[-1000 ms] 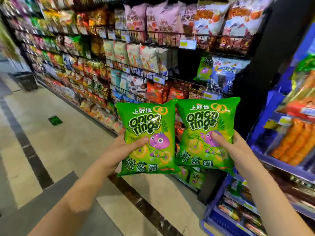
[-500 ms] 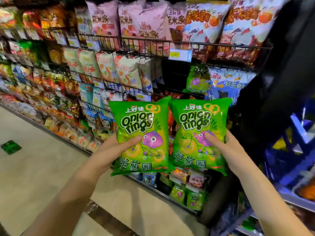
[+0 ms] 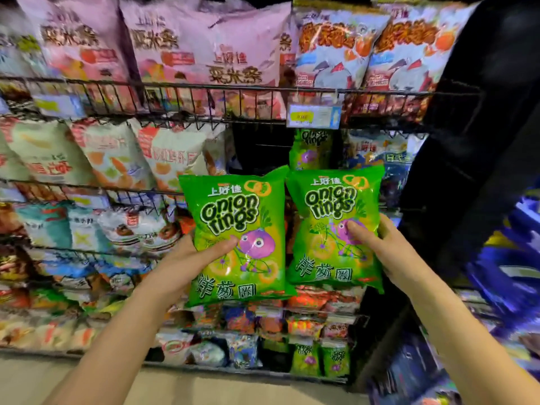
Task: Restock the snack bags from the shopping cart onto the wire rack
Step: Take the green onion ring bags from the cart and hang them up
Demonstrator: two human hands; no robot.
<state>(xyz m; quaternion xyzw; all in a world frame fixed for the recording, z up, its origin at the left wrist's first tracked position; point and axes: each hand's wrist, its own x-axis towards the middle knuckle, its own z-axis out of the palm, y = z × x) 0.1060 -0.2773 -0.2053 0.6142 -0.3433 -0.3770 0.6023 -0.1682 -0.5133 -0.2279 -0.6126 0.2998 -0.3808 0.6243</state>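
I hold two glossy green onion-ring bags upright, side by side, in front of the wire rack [image 3: 190, 84]. Left hand [image 3: 187, 258] grips the left bag [image 3: 233, 206], right hand [image 3: 391, 249] the right bag [image 3: 330, 200], thumbs across the fronts.

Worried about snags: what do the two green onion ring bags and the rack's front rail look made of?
Left bag and right bag: probably thin plastic film, glossy, with highlights and creases across the print. Rack rail: thin dark bars, likely painted or coated metal wire; blur hides the finish.
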